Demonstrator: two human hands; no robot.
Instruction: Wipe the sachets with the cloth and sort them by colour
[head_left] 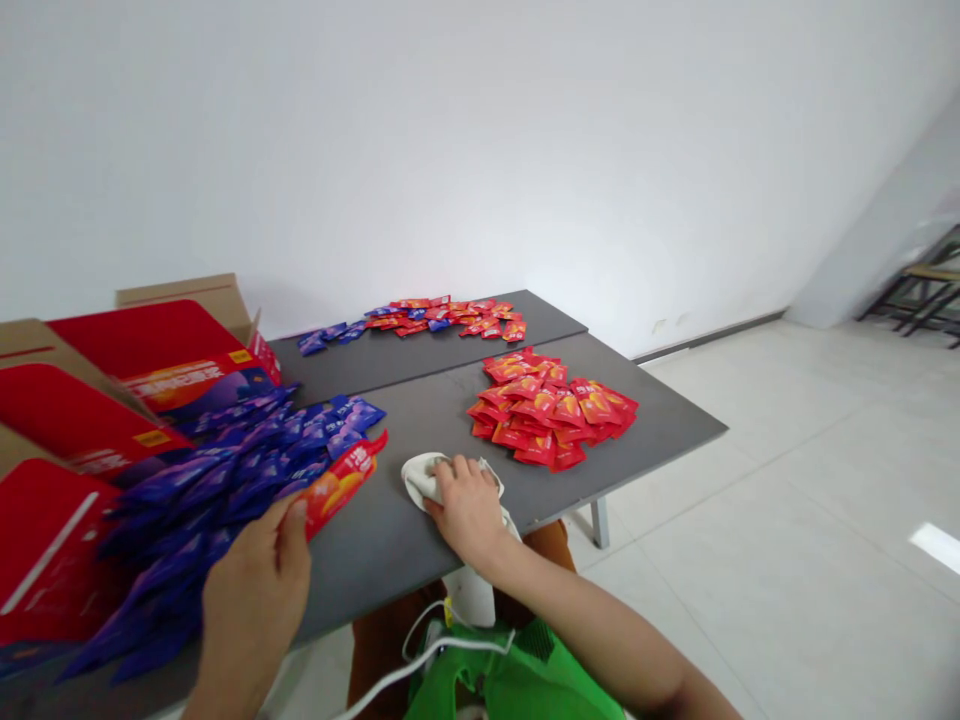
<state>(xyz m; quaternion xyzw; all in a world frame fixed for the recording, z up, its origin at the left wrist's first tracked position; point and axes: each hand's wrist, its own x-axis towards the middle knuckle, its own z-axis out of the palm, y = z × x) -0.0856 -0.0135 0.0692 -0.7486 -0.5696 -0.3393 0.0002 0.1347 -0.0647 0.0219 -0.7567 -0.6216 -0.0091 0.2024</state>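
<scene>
Between the thumb and fingers of my left hand [259, 575] is a red snack packet [341, 485] with an orange fruit print, held tilted above the table's near edge. Just left of it spreads a large heap of blue-purple packets [247, 470]. My right hand [469, 505] rests on the table with its fingers curled over a crumpled white cloth [420, 478]; part of the cloth is hidden under the hand. Beyond that hand lies a pile of red packets [551, 410].
Open red cartons [176, 345] stand at the left, behind and beside the blue heap. Mixed red and blue packets [450, 315] lie along the far side of the grey table [652, 405], near the wall. A white cord [427, 655] crosses my lap.
</scene>
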